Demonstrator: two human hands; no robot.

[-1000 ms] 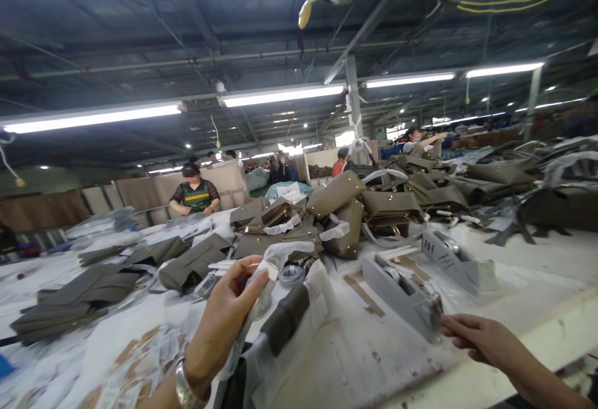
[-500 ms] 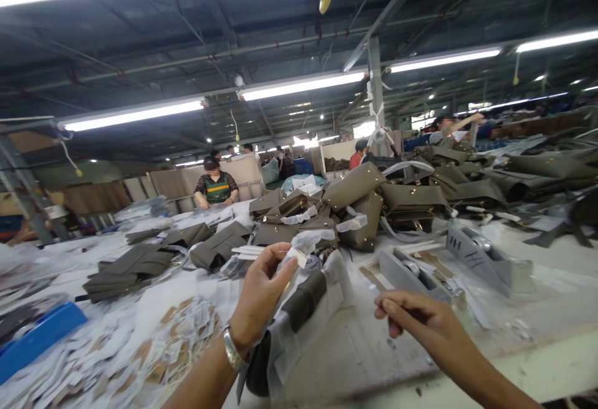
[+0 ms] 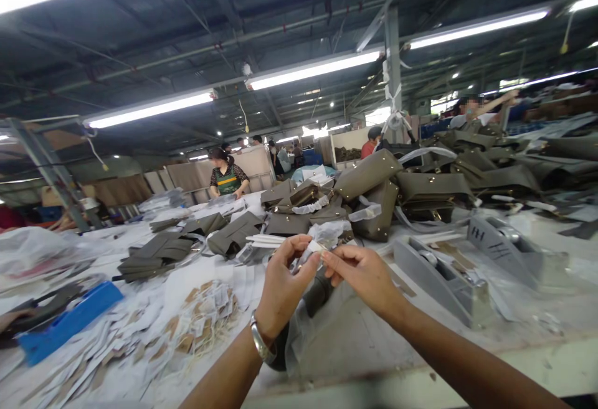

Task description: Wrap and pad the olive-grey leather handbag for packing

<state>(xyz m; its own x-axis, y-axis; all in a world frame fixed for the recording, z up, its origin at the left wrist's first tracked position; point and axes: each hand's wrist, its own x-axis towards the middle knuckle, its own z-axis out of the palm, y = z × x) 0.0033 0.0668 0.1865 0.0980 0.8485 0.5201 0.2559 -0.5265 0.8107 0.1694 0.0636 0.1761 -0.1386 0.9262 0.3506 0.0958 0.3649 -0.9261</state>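
My left hand (image 3: 287, 281), with a silver bracelet at its wrist, pinches a white wrapping strip (image 3: 314, 246). Translucent wrap (image 3: 332, 232) trails from it, apparently round a strap. My right hand (image 3: 362, 272) meets it there, thumb and forefinger pressed together at the strip's edge. The small pale bit of tape at those fingertips is mostly hidden now. Under both hands lies a dark olive bag part (image 3: 318, 294), partly covered by thin white sheeting (image 3: 303, 337).
Two grey tape dispensers (image 3: 434, 278) stand to the right. Olive handbags (image 3: 369, 175) are heaped behind, flat ones (image 3: 156, 250) at left. Tags with strings (image 3: 205, 319), paper strips and a blue holder (image 3: 70, 325) lie left. A person (image 3: 228, 175) works across the table.
My right hand has moved left and up from beside the tape dispensers to the strip in my left hand. The view has shifted a little to the left.
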